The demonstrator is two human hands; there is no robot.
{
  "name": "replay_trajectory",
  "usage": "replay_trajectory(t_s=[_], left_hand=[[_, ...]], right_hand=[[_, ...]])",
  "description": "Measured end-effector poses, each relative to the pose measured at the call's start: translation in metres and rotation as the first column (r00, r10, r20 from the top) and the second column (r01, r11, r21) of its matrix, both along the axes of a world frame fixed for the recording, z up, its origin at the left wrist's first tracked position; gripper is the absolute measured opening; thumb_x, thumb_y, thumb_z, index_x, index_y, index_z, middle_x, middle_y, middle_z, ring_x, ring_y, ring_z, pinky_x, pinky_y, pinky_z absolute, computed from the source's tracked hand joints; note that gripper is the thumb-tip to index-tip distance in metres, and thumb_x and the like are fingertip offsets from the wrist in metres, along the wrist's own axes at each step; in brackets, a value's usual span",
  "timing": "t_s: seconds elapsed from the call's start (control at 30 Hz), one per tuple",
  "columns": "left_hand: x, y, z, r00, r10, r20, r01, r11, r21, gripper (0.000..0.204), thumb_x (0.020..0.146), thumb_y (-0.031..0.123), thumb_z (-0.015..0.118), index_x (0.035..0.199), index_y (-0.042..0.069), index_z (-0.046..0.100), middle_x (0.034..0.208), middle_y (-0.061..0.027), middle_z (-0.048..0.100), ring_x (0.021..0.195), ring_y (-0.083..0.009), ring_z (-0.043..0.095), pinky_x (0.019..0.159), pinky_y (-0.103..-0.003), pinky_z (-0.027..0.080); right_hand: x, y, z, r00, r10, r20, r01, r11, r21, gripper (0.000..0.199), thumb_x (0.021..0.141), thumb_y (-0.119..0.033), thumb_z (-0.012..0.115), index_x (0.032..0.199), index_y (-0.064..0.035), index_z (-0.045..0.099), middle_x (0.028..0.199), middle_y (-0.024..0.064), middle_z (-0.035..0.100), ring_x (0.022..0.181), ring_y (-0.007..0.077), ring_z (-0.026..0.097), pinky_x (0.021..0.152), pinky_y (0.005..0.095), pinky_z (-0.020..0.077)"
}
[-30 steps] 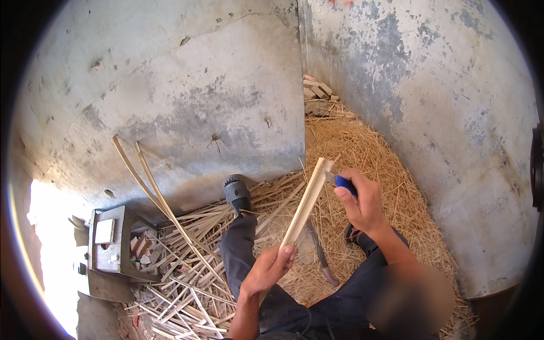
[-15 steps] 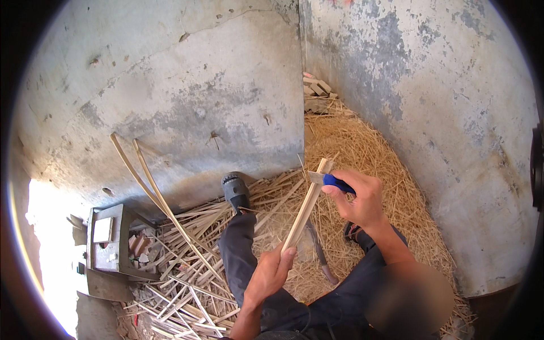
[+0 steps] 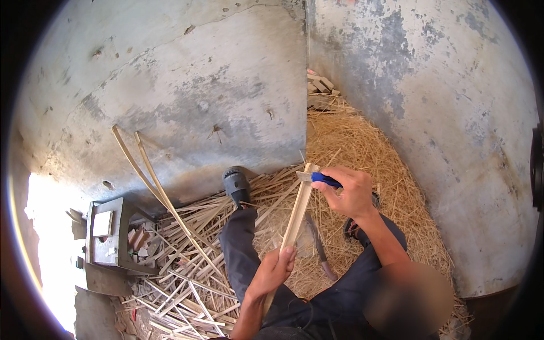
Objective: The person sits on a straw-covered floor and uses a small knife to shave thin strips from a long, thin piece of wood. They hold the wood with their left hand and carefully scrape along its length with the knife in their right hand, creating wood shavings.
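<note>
My left hand (image 3: 273, 271) is wrapped round the lower part of a long pale strip of wood or bamboo (image 3: 296, 221), which slants up and away from me. A lengthwise groove or split seems to run along it. In my right hand (image 3: 350, 190) is a knife with a blue handle (image 3: 327, 180). Its short, wide metal blade (image 3: 304, 176) lies across the strip just below the far end. Whether the edge has bitten into the strip cannot be made out.
Pale strips (image 3: 187, 303) lie heaped at the left, two long ones (image 3: 148, 170) leaning on the wall. Straw-like shavings (image 3: 362, 153) cover the right. A wooden box (image 3: 116, 258) with rubble stands far left. A dark curved tool (image 3: 320, 249) lies between my legs.
The strip has swung a little to the left and stands more upright in my left hand. My right hand and the knife have shifted left with it, the blade still at the far end.
</note>
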State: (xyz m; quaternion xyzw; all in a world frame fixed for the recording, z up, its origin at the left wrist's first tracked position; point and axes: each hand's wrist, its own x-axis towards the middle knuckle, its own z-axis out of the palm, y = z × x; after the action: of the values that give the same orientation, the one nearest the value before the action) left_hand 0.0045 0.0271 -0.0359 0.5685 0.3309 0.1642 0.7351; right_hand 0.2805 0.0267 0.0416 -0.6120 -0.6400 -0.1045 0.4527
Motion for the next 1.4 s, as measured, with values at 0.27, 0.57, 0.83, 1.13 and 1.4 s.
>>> replay_trajectory(t_s=[0.27,0.57,0.83,1.13,1.4], left_hand=[[-0.040,-0.032,-0.005,0.992,0.061,-0.112,-0.024,0.952,0.305,0.044,0.117,0.034,0.041,0.087,0.006,0.054,0.066,0.0033,0.047,0.058,-0.0077,0.043,0.054,-0.029,0.039],[-0.078,-0.004,-0.012,0.997,0.065,-0.036,-0.064,0.997,0.034,0.046,0.119,0.039,0.035,0.086,0.009,0.046,0.063,0.0036,0.041,0.049,-0.0058,0.039,0.045,-0.024,0.035],[-0.057,0.017,-0.007,0.994,-0.049,0.093,0.052,0.998,-0.019,0.044,0.119,0.038,0.034,0.088,0.009,0.044,0.065,0.0038,0.038,0.050,-0.0055,0.035,0.044,-0.024,0.031],[-0.021,0.042,-0.009,0.981,0.015,0.193,0.027,0.977,-0.213,0.043,0.118,0.044,0.034,0.093,0.011,0.043,0.067,0.0062,0.030,0.049,-0.0049,0.028,0.043,-0.024,0.026],[0.007,0.053,-0.028,0.948,-0.076,0.309,0.197,0.903,-0.383,0.050,0.115,0.054,0.038,0.101,0.008,0.052,0.066,0.0065,0.032,0.047,-0.0042,0.031,0.038,-0.022,0.028]], right_hand=[[0.130,0.010,0.008,0.749,-0.617,-0.242,0.568,0.785,-0.246,0.040,0.103,-0.041,0.069,0.107,-0.0028,0.079,0.081,0.0079,0.075,0.065,0.0181,0.065,0.061,0.0351,0.0507],[0.097,0.004,-0.057,0.991,-0.128,0.033,0.116,0.719,-0.685,0.048,0.098,-0.054,0.065,0.109,-0.0094,0.079,0.093,0.0143,0.077,0.090,0.0335,0.074,0.081,0.0454,0.0566],[0.063,0.022,-0.358,0.990,0.122,0.073,0.064,0.075,-0.995,0.040,0.089,-0.043,0.073,0.108,-0.0081,0.081,0.099,0.0199,0.079,0.096,0.0389,0.076,0.085,0.0472,0.0601],[-0.051,-0.079,-0.457,0.775,-0.606,-0.179,0.187,0.491,-0.851,0.037,0.084,-0.032,0.080,0.104,-0.0009,0.078,0.109,0.0207,0.077,0.103,0.0371,0.073,0.090,0.0478,0.0574],[-0.024,-0.151,-0.520,0.762,-0.642,-0.084,-0.077,0.038,-0.996,0.057,0.079,-0.033,0.084,0.126,-0.0044,0.069,0.121,0.0219,0.072,0.115,0.0400,0.069,0.096,0.0501,0.0557]])
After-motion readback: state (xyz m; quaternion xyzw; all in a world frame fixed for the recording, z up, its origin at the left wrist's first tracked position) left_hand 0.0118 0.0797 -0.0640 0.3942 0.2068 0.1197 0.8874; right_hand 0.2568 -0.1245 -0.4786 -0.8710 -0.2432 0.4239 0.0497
